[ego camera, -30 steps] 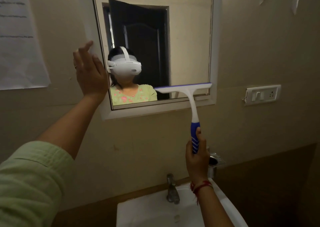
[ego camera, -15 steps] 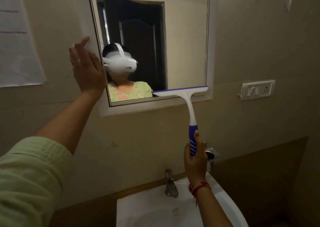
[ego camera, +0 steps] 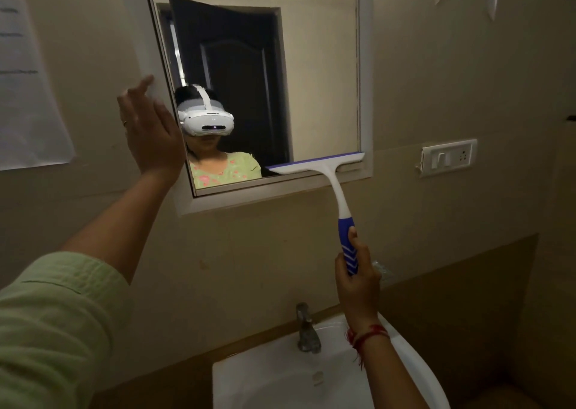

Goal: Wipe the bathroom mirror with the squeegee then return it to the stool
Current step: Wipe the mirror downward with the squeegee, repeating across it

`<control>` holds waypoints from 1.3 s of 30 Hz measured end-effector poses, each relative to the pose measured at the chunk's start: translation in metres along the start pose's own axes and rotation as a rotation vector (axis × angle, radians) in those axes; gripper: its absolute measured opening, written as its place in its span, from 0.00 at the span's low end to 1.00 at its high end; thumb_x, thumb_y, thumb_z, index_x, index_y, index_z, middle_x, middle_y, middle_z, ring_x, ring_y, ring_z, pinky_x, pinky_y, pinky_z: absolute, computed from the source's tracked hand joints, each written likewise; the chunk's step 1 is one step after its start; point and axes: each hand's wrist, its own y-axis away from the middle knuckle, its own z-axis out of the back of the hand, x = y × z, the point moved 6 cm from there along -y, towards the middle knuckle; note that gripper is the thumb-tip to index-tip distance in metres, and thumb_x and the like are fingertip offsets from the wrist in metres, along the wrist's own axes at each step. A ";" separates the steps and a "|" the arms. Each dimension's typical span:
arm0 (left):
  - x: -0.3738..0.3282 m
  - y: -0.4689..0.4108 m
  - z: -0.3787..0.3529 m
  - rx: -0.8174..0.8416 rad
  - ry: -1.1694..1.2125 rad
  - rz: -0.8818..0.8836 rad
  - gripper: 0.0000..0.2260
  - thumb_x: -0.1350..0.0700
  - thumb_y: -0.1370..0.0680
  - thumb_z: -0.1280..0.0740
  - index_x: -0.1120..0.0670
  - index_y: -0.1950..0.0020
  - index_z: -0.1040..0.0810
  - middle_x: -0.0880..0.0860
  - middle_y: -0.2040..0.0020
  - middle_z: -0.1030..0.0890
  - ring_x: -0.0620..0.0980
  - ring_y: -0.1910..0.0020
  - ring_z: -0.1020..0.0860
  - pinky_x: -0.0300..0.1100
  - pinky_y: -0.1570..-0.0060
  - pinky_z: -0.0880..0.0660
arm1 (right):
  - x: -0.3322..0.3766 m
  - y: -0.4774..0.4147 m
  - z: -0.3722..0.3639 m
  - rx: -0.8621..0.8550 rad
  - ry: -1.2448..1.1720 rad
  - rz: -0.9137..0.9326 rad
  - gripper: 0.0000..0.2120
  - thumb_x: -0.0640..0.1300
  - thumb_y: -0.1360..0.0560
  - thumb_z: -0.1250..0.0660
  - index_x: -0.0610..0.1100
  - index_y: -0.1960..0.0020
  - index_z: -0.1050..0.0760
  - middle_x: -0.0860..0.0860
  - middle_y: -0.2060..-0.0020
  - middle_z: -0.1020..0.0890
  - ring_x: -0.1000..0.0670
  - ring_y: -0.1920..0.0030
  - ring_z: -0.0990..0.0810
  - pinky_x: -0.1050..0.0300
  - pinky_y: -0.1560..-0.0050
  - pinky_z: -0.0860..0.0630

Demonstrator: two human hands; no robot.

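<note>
A white-framed mirror (ego camera: 321, 75) hangs on the beige wall. The squeegee (ego camera: 330, 176) has a white head with a blue rubber edge and a blue-and-white handle. Its blade lies across the mirror's lower right part, at the bottom frame. My right hand (ego camera: 357, 281) grips the blue handle from below. My left hand (ego camera: 152, 131) is flat against the mirror's left frame with fingers spread, holding nothing. The stool is not in view.
A white washbasin (ego camera: 268, 380) with a metal tap (ego camera: 307, 330) sits below the mirror. A switch plate (ego camera: 448, 157) is on the wall at right. A paper sheet (ego camera: 28, 97) hangs at left. The mirror reflects a person and a dark door.
The squeegee blade has slid down the mirror's right side to the bottom frame. My left hand stays on the left frame.
</note>
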 end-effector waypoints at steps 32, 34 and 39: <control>-0.001 -0.002 0.002 0.063 0.073 0.014 0.14 0.60 0.20 0.45 0.61 0.36 0.30 0.62 0.42 0.27 0.58 0.44 0.28 0.43 0.45 0.33 | 0.247 -0.229 -0.070 -0.086 -0.297 0.518 0.19 0.45 0.21 0.42 0.46 0.31 0.38 0.56 0.45 0.24 0.63 0.60 0.22 0.75 0.60 0.26; -0.002 -0.003 0.003 0.069 0.078 0.012 0.14 0.60 0.20 0.45 0.61 0.36 0.30 0.62 0.42 0.27 0.58 0.44 0.27 0.45 0.45 0.32 | 0.263 -0.241 -0.079 -0.086 -0.273 0.542 0.20 0.44 0.21 0.42 0.45 0.30 0.39 0.47 0.40 0.24 0.58 0.56 0.21 0.74 0.58 0.26; -0.001 -0.003 0.002 0.065 0.109 0.014 0.14 0.58 0.20 0.46 0.59 0.36 0.30 0.60 0.43 0.27 0.57 0.47 0.26 0.53 0.50 0.26 | 0.282 -0.260 -0.092 -0.106 -0.263 0.493 0.20 0.45 0.20 0.43 0.47 0.29 0.39 0.46 0.41 0.24 0.50 0.53 0.20 0.65 0.56 0.22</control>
